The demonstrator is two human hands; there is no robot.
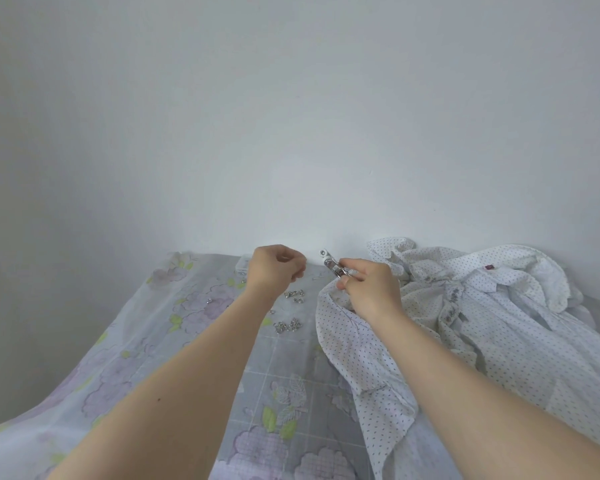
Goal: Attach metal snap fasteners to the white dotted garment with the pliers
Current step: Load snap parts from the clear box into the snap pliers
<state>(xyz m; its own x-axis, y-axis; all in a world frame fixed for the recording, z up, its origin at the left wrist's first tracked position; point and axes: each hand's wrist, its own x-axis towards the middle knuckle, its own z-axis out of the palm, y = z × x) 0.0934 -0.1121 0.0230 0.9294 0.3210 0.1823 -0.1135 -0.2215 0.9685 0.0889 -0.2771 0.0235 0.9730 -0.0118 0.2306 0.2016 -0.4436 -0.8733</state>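
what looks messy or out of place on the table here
The snap fasteners lie scattered loose on the floral cloth rather than in a container, and the dotted garment is bunched up, not flat. Nothing looks damaged.

You have two hands in view: your left hand curled closed, and your right hand gripping one pair of pliers. Just right of that grip lies one white dotted garment. Left of the grip, the loose snap fasteners sit in two small clusters, perhaps a dozen or more pieces in all; they are too small to count exactly. One floral cloth lies under everything.
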